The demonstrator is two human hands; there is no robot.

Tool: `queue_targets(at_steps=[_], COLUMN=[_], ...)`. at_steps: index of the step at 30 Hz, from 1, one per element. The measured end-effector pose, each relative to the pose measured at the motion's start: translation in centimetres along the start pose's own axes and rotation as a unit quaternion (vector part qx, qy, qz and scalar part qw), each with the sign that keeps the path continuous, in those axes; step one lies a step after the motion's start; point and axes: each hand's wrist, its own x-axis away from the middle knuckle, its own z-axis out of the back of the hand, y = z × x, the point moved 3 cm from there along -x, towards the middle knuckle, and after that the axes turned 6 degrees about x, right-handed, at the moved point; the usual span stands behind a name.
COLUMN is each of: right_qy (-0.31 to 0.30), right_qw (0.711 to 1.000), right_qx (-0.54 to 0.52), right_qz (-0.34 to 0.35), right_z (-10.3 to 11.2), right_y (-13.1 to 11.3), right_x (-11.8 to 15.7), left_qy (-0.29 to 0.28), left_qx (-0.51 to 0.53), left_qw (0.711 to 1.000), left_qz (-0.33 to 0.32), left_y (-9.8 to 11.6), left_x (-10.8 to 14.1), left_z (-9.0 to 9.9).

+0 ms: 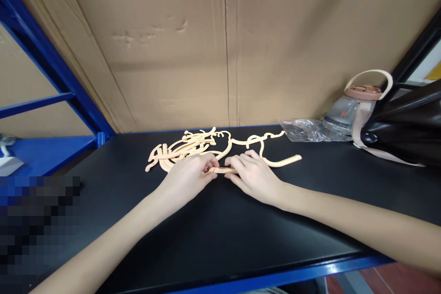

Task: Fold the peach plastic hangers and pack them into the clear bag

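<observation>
Head | cream piece (222, 171) lies left-right, spanning left hand (189, 175) to right hand (257, 175)

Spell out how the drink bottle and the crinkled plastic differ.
The bottle stands up off the table, while the plastic lies low and spread out. The bottle holds a smooth, rounded shape; the plastic is crumpled. The bottle has a pinkish-brown lid, a pale handle and a strap; the plastic shows none of these. Both are see-through, at least in part.

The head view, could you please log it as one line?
left hand: grips beige piece | right hand: grips same piece | beyond hands: beige pile | right side: bottle, clear plastic
</observation>
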Motion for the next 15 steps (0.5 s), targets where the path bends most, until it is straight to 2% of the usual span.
queue_targets(at_steps=[3,7,15], right_qy=[-0.019,-0.025,-0.046], right_qw=[0.999,0.999,0.999], right_qx=[0.017,0.020,0.017], right_qz=[0.023,0.027,0.016], right_z=[0.04,0.30,0.49], right_y=[-0.19,-0.45,-0.90], right_x=[0.00,0.01,0.13], left_qy=[-0.019,-0.048,-0.045], left_qx=[0.015,0.071,0.063], left_qw=[0.999,0.996,0.997], left_qz=[0.028,0.028,0.022], left_y=[-0.62,-1.04,-0.68], left_x=[-0.16,-0.28,-0.04], left_z=[0.11,0.01,0.21])
